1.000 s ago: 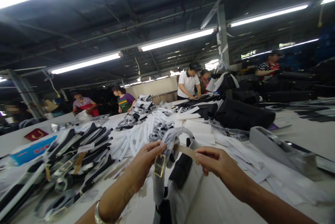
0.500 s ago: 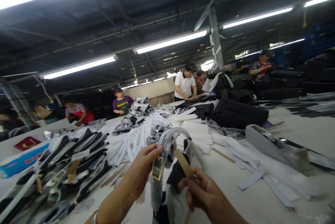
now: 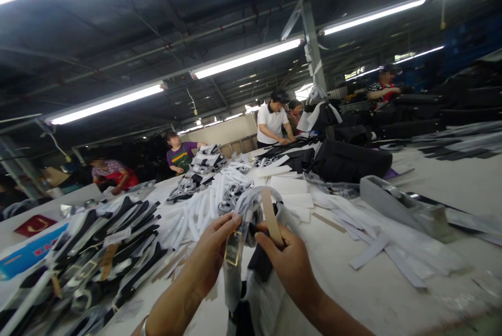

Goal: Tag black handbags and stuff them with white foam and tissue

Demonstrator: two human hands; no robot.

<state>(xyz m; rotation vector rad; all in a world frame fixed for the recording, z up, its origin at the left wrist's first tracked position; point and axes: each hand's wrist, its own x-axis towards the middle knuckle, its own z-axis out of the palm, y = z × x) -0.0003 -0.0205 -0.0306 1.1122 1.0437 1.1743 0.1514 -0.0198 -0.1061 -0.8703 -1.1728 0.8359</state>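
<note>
My left hand (image 3: 212, 247) is closed on a plastic-wrapped strap (image 3: 251, 200), thumb and fingers pinching it just above a gold rectangular buckle (image 3: 232, 249). The strap arches over and comes down on the right, with black and clear-wrapped parts hanging below toward the table. In my right hand (image 3: 290, 260) a flat brown card strip (image 3: 270, 215) stands upright, gripped between the fingers. The right fingertips reach to the inner side of the strap's arch, close to the left hand; whether they also pinch the strap is partly hidden.
Wrapped black straps (image 3: 129, 252) pile up at left beside a blue package (image 3: 33, 252). White tubes (image 3: 196, 210) lie ahead. To the right are white strips (image 3: 368, 252), a grey tape dispenser (image 3: 396, 205) and a black bag (image 3: 349, 160). Several co-workers stand across the table.
My right hand has moved up and left to the strap, bringing the card strip more upright. The left hand keeps its hold. The view has shifted slightly.
</note>
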